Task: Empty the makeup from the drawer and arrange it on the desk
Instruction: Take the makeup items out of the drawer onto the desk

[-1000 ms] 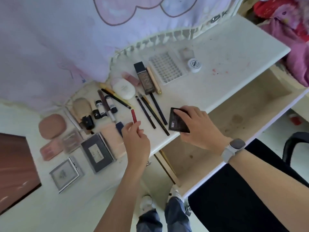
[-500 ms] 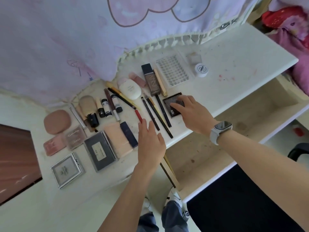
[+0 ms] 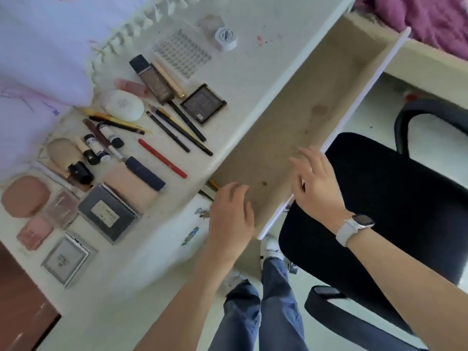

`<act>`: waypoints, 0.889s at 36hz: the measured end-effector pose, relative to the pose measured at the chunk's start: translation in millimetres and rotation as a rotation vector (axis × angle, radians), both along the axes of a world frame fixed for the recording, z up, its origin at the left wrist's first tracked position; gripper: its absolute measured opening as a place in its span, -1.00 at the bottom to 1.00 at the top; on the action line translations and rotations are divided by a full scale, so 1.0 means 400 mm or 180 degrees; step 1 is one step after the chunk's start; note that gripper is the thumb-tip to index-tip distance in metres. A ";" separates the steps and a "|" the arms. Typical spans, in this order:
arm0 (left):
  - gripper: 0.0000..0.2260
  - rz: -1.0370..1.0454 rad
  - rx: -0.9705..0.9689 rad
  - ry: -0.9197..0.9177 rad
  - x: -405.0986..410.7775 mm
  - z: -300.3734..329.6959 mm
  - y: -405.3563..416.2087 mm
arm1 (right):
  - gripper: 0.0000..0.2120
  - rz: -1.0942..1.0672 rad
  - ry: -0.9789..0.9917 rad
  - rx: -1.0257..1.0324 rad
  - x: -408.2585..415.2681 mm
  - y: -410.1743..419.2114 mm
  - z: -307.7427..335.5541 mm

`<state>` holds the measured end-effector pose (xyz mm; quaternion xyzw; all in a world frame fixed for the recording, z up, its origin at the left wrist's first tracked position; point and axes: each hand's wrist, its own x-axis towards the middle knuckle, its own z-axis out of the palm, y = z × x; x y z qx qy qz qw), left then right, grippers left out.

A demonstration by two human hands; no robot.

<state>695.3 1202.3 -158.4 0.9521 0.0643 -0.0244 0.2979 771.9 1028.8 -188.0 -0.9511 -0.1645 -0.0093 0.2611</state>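
Nearest us, our left hand (image 3: 231, 219) hovered over the near end of the pulled-out pale wooden drawer (image 3: 304, 117), fingers loosely spread and holding nothing. Our right hand (image 3: 316, 183), at 3 o'clock of the left and wearing a white-strapped wristwatch (image 3: 354, 226), rested at the drawer's white front panel with fingers extended and slightly apart, also holding nothing. A black office chair (image 3: 392, 211) stood at 3 o'clock of that panel.

We saw bare wood over the visible drawer floor. The makeup lay on the white desk (image 3: 266, 59), at 9 to 11 o'clock of the hands. Nearest lay a silver square compact (image 3: 67, 257) and a grey rectangular palette (image 3: 107, 214). Farther on lay a navy blue tube (image 3: 145, 173) on a peach pad (image 3: 131, 188), then a red pencil (image 3: 162, 158). Beyond it, three black pencils (image 3: 177, 130) lay side by side. At 12 o'clock of them sat a black square eyeshadow compact (image 3: 203, 103), then a clear tray of lash clusters (image 3: 181, 53) and a small white round jar (image 3: 226, 38).
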 end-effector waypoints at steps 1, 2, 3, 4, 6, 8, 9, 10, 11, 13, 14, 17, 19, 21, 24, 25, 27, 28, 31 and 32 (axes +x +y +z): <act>-0.73 -0.0114 0.0096 0.0112 -0.005 -0.015 -0.004 | -0.71 -0.0005 0.0004 -0.0058 -0.021 -0.010 -0.013; -0.73 -0.0213 0.0207 0.0223 -0.008 -0.030 -0.005 | -0.71 -0.0009 0.0062 -0.0107 -0.038 -0.018 -0.025; -0.73 -0.0296 0.0341 0.0342 -0.008 -0.044 -0.006 | -0.69 0.0003 0.0137 -0.0156 -0.053 -0.025 -0.037; -0.72 -0.0366 0.0501 0.0448 -0.005 -0.060 -0.005 | -0.66 0.0041 0.0193 -0.0212 -0.064 -0.031 -0.047; -0.71 -0.0553 0.0916 0.0623 0.005 -0.091 0.005 | -0.61 0.0152 0.0240 -0.0271 -0.074 -0.040 -0.066; -0.71 -0.0818 0.1324 0.0679 0.018 -0.120 0.020 | -0.56 0.0210 0.0245 -0.0235 -0.073 -0.043 -0.082; -0.73 -0.0926 0.1471 0.0673 0.025 -0.131 0.028 | -0.55 0.0217 0.0232 -0.0221 -0.071 -0.043 -0.089; -0.75 -0.1001 0.1597 0.0676 0.032 -0.141 0.034 | -0.54 0.0217 0.0206 -0.0206 -0.070 -0.041 -0.096; -0.76 -0.1066 0.1726 0.0714 0.041 -0.149 0.039 | -0.53 0.0218 0.0164 -0.0182 -0.070 -0.041 -0.103; -0.76 -0.1266 0.1965 0.0958 0.061 -0.166 0.043 | -0.50 0.0235 0.0083 -0.0159 -0.070 -0.042 -0.116; -0.76 -0.1389 0.2048 0.1117 0.071 -0.176 0.044 | -0.48 0.0250 0.0049 -0.0183 -0.070 -0.044 -0.121; -0.75 -0.1675 0.2320 0.1480 0.103 -0.189 0.041 | -0.45 0.0301 -0.0090 -0.0276 -0.066 -0.053 -0.135; -0.77 -0.1756 0.2478 0.1646 0.117 -0.194 0.036 | -0.41 0.0364 -0.0215 -0.0384 -0.062 -0.060 -0.143; -0.78 -0.1784 0.2550 0.1855 0.125 -0.199 0.036 | -0.36 0.0425 -0.0322 -0.0538 -0.060 -0.064 -0.149; -0.77 -0.1874 0.2671 0.2090 0.128 -0.202 0.036 | -0.33 0.0477 -0.0333 -0.0745 -0.059 -0.069 -0.156; -0.76 -0.1904 0.2683 0.2146 0.131 -0.202 0.037 | -0.33 0.0483 -0.0323 -0.0793 -0.059 -0.069 -0.158; -0.75 -0.1993 0.2703 0.2262 0.135 -0.201 0.042 | -0.32 0.0487 -0.0311 -0.0847 -0.058 -0.068 -0.158; -0.74 -0.2046 0.2703 0.2307 0.137 -0.200 0.045 | -0.31 0.0487 -0.0313 -0.0876 -0.058 -0.068 -0.157; -0.72 -0.2092 0.2736 0.2355 0.135 -0.194 0.047 | -0.31 0.0516 -0.0313 -0.0996 -0.057 -0.067 -0.152; -0.72 -0.2093 0.2763 0.2289 0.132 -0.194 0.046 | -0.31 0.0528 -0.0308 -0.1037 -0.057 -0.067 -0.150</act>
